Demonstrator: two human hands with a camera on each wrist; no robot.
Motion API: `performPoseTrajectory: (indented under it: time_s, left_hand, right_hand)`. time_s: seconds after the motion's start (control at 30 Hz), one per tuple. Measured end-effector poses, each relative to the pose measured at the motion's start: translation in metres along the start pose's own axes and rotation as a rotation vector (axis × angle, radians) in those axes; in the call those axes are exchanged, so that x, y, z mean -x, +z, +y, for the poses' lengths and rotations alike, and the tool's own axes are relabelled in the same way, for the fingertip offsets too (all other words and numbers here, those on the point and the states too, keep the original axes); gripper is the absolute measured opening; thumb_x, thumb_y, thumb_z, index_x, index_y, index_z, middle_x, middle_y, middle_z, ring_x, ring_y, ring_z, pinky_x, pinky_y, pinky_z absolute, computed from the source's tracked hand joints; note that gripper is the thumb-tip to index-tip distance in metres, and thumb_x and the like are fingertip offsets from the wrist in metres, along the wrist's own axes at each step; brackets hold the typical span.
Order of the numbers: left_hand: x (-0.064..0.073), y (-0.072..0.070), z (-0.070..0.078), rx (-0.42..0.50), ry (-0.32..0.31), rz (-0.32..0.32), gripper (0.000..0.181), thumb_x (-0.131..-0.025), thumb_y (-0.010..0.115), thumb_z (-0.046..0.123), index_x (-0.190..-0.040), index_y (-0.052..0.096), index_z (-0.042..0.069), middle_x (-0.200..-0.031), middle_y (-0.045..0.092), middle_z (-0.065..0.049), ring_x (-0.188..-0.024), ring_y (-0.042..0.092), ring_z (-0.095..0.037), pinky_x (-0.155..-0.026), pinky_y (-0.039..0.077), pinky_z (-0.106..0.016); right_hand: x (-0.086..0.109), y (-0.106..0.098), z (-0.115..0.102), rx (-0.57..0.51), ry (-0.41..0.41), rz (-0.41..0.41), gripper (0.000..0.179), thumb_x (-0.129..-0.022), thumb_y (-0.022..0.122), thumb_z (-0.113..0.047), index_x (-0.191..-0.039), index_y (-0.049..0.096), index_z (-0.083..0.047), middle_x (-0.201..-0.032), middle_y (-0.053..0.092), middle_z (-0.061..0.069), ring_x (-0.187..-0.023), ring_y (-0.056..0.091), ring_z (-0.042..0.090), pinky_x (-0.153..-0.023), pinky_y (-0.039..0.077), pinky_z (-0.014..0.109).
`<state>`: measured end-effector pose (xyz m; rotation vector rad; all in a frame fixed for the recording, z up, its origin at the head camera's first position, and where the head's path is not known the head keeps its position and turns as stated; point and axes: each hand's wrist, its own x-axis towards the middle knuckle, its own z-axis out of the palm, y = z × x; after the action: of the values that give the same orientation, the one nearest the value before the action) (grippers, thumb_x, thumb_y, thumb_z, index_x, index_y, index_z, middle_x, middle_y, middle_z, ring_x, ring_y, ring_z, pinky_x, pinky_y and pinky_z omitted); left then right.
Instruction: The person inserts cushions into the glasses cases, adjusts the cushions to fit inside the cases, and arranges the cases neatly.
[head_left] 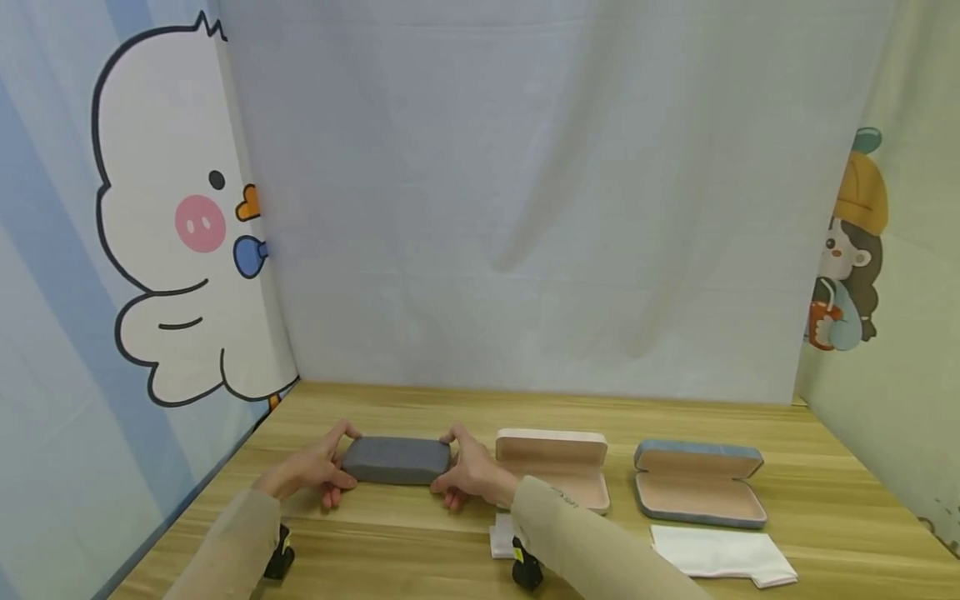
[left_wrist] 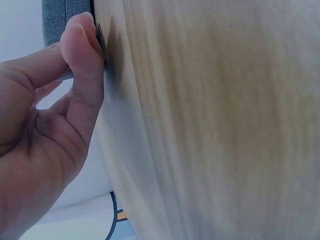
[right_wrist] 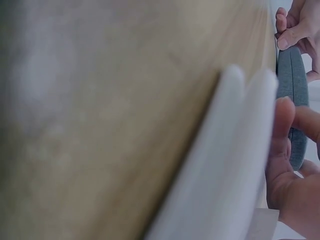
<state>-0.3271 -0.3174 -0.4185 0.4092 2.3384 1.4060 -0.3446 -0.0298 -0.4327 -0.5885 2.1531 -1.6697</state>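
A closed grey glasses case point(head_left: 397, 462) lies on the wooden table, left of the middle in the head view. My left hand point(head_left: 318, 467) grips its left end between thumb and fingers, and my right hand point(head_left: 471, 468) grips the right end the same way. The left wrist view shows only one end of the case point(left_wrist: 52, 25), partly behind the thumb point(left_wrist: 82, 55). Both hands appear on the case point(right_wrist: 291, 75) at the right edge of the right wrist view, with a seam running along its side.
To the right stand an open white glasses case point(head_left: 551, 435) with a pale pink lining and an open blue one point(head_left: 697, 450). A folded white cloth point(head_left: 720, 552) lies before the blue case; another white cloth point(head_left: 501, 540) is partly hidden by my right sleeve. Curtains point(head_left: 525, 208) enclose the table.
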Motion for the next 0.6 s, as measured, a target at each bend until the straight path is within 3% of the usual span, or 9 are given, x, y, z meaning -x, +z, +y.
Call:
performPoseTrajectory:
  time_s: [0.47, 0.6]
  left_hand:
    - [0.001, 0.001, 0.010, -0.032, -0.014, 0.019, 0.068, -0.087, 0.062, -0.007, -0.136, 0.016, 0.003, -0.067, 0.060, -0.016, -0.046, 0.060, -0.013, -0.047, 0.056, -0.029]
    - [0.003, 0.004, 0.013, -0.045, -0.046, 0.019, 0.075, -0.084, 0.062, -0.010, -0.138, 0.011, 0.005, -0.068, 0.061, -0.017, -0.046, 0.061, -0.014, -0.047, 0.057, -0.031]
  right_hand:
    - [0.005, -0.003, -0.008, -0.016, 0.012, -0.004, 0.071, -0.076, 0.072, 0.012, -0.134, 0.032, -0.003, -0.073, 0.062, 0.018, -0.043, 0.058, 0.017, -0.042, 0.054, 0.031]
    - [0.008, -0.004, -0.010, -0.026, 0.032, 0.000, 0.077, -0.077, 0.073, 0.008, -0.140, 0.028, -0.004, -0.072, 0.063, 0.021, -0.044, 0.057, 0.018, -0.044, 0.055, 0.036]
